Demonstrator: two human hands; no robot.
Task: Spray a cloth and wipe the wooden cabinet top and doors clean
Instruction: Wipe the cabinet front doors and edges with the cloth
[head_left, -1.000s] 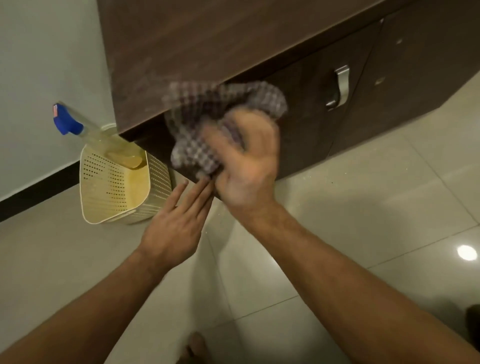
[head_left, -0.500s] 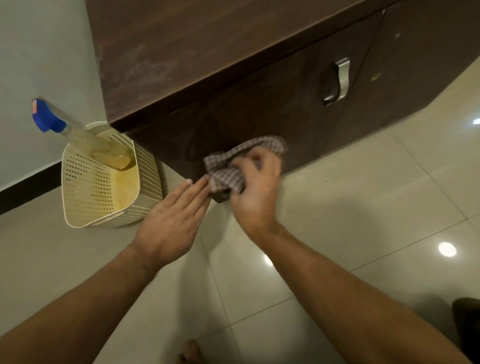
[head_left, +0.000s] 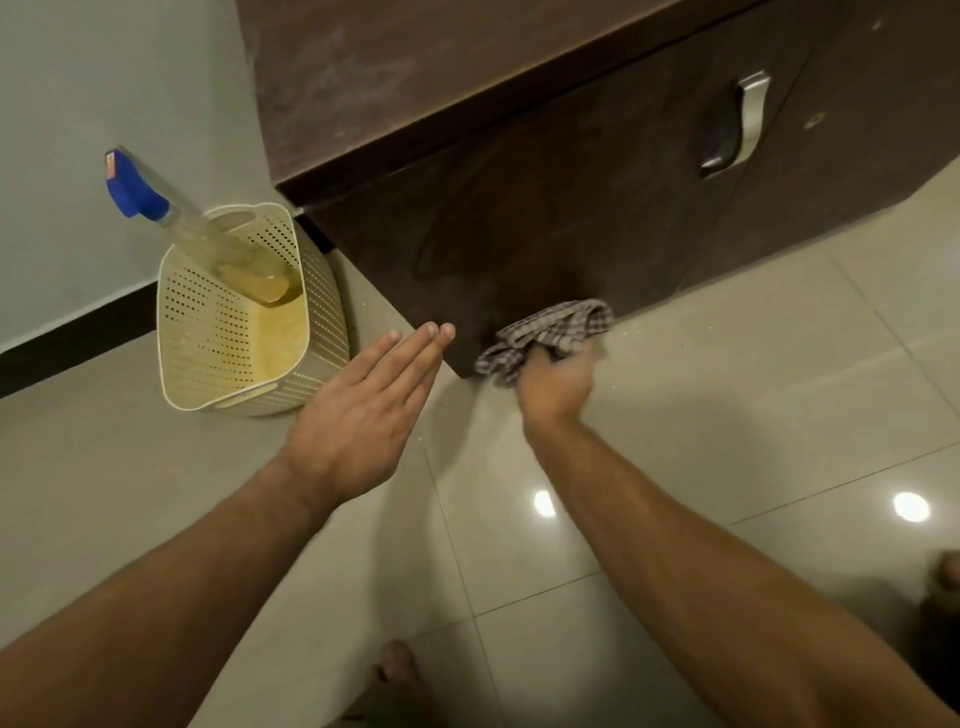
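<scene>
A dark brown wooden cabinet (head_left: 561, 218) stands against the wall, its dusty top (head_left: 415, 67) at the upper middle. My right hand (head_left: 556, 387) grips a bunched checked cloth (head_left: 550, 332) and presses it against the bottom edge of the left cabinet door. My left hand (head_left: 363, 405) is held flat with straight fingers, its fingertips at the lower left corner of the cabinet; it holds nothing. A spray bottle (head_left: 197, 228) with a blue trigger head leans in a cream perforated basket (head_left: 322, 312) on the floor to the left of the cabinet.
A silver handle (head_left: 748, 119) sits on the cabinet door at the upper right. Glossy beige floor tiles (head_left: 727, 415) spread below, with light reflections. My bare toes (head_left: 395, 665) show at the bottom edge. A pale wall with a black skirting (head_left: 78, 338) is at the left.
My right hand has swept the cloth from the cabinet's top edge down the door front to its bottom edge. My left hand has stayed near the lower left corner.
</scene>
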